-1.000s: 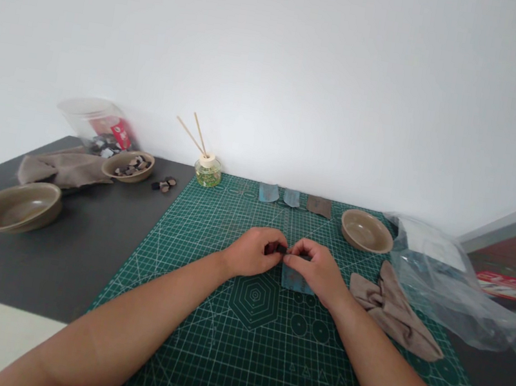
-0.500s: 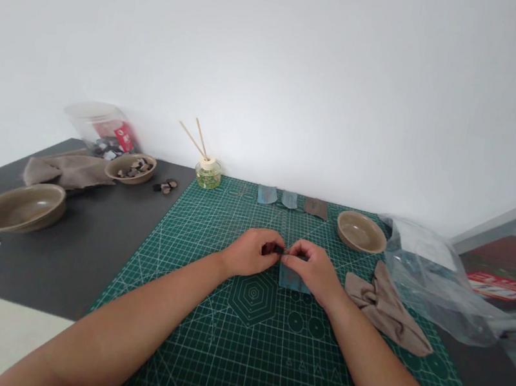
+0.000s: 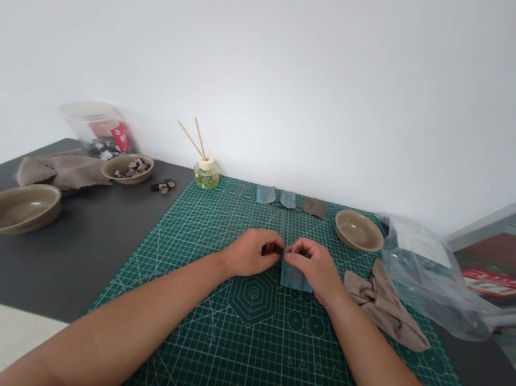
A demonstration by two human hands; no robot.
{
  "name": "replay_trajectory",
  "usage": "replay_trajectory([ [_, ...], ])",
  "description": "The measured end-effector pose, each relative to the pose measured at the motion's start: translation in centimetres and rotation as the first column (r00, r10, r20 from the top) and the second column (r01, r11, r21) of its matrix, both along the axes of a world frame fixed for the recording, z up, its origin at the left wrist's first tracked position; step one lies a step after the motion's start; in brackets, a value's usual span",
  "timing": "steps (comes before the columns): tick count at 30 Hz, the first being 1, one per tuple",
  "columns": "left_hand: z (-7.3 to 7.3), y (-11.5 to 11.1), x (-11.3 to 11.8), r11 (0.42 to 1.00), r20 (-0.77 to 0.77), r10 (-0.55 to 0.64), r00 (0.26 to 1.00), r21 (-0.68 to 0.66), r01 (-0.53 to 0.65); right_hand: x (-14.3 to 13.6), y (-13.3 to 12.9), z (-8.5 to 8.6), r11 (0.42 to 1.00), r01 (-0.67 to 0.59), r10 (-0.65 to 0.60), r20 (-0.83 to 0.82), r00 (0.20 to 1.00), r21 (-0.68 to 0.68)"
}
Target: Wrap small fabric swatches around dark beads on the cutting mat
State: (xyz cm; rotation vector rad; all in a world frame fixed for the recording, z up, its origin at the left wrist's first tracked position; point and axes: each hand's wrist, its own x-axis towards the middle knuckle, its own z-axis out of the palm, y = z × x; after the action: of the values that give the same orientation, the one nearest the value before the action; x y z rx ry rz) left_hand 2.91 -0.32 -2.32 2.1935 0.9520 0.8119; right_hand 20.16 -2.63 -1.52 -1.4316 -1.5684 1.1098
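Note:
A small blue-grey fabric piece [image 3: 296,280] hangs below my right hand [image 3: 312,265], whose thumb and fingers pinch its upper left corner. My left hand [image 3: 255,253] is just beside it, fingertips pressed together on something dark and tiny near that corner; I cannot make out what it is. The two hands nearly touch at the fingertips. Both are over the green cutting mat [image 3: 232,358]. Behind them lie two light blue fabric pieces, one left [image 3: 266,194] and one middle [image 3: 288,199], and a brown piece [image 3: 314,207].
At right are a bowl [image 3: 360,231], a crumpled brown cloth [image 3: 387,305] and a clear plastic bag [image 3: 436,273]. A reed diffuser [image 3: 206,173] stands by the wall. On the left are a bowl of small pieces [image 3: 127,169], a larger bowl [image 3: 13,210], a cloth [image 3: 65,170] and a plastic tub [image 3: 96,128].
The view has shifted slightly, so surrounding things appear a little displaced. The hands keep their close pinch, and slightly more of the blue-grey fabric's left edge shows.

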Motion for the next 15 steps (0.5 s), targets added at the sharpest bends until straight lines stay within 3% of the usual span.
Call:
replay_trajectory([
  [5, -0.01, 0.06, 0.09, 1.0, 0.006, -0.01, 1.0, -0.008, 0.01, -0.07, 0.13, 0.08, 1.0, 0.01, -0.012, -0.071, 0.997, -0.022],
  [11, -0.29, 0.18, 0.15, 1.0, 0.024, -0.021, 0.999, 0.011, 0.021, 0.09, 0.1, 0.0, 0.989, 0.015, -0.052, -0.252, 0.966, -0.147],
  [15, -0.32, 0.17, 0.11, 0.999, 0.012, -0.019, 1.0, 0.027, 0.019, 0.08, 0.08, -0.04, 0.991, 0.013, -0.045, -0.245, 0.969, -0.132],
])
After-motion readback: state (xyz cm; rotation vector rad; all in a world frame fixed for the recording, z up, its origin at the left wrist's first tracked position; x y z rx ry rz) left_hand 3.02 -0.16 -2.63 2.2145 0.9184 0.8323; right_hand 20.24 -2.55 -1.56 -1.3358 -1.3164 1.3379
